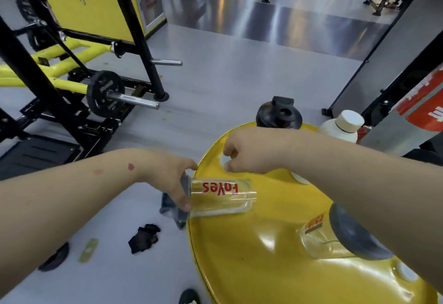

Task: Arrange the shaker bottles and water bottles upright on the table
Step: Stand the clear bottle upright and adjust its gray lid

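Near shaker bottle (321, 241): lying on its side near the right edge of the yellow table (251, 267); clear body, dark lid (354, 234) facing right and away, base toward the table's middle; long axis running left-near to right-far; partly hidden under the right forearm.

"FoYes" shaker bottle (221, 196): lying on its side at the left edge of the table; long axis roughly left to right; dark lid end overhanging the edge to the left, clear base pointing right toward the table's middle; red lettering upside down in this view.

Left hand (172, 179): at the left edge, fingers wrapped round the lid end of the "FoYes" shaker bottle, thumb on top, fingertips below.

Right hand (249, 152): above the far-left part of the table, just beyond the "FoYes" shaker bottle; fingers curled inward in a loose fist; contents, if any, not discernible.

Black shaker bottle (279, 113): upright at the far edge, flip cap on top, long axis vertical.

White water bottle (341, 127): upright at the far right edge, cream cap upward.
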Motion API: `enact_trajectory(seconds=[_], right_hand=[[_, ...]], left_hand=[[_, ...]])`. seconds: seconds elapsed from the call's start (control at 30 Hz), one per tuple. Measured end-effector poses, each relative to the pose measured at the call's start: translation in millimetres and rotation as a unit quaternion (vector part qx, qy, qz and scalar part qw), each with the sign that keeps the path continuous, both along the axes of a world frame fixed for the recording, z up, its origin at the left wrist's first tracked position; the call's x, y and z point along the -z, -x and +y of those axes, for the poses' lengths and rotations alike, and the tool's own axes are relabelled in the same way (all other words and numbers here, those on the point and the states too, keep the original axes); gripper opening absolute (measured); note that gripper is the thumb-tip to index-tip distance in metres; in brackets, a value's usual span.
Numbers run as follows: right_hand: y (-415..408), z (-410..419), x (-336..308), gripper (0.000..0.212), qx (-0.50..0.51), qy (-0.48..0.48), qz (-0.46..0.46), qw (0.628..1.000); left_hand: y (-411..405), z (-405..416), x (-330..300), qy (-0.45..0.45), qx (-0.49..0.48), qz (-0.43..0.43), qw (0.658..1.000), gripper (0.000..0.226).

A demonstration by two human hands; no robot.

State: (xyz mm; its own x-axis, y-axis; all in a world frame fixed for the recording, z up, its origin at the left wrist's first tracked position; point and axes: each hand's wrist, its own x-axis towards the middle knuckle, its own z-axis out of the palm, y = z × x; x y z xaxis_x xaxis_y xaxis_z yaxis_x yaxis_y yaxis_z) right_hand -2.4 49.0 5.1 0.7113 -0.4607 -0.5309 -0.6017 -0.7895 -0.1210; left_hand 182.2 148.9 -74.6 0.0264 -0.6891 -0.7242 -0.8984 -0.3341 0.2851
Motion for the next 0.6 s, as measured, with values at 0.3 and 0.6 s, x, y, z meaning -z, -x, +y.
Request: enact_trajectory(seconds=[0.3,0.6], right_hand=[[-15.6,22.0,29.3,0.071,-0.048,-0.052,0.086,0.994],[26.1,-6.8,0.8,0.048,0.201,-0.252,-0.042,0.946]], left_hand=[[2.5,18.3,0.8,0.087,-0.046,0.042,0.994,0.092],[49.2,-6.0,-57.2,0.257,0.040,0.034,0.965,0.104]])
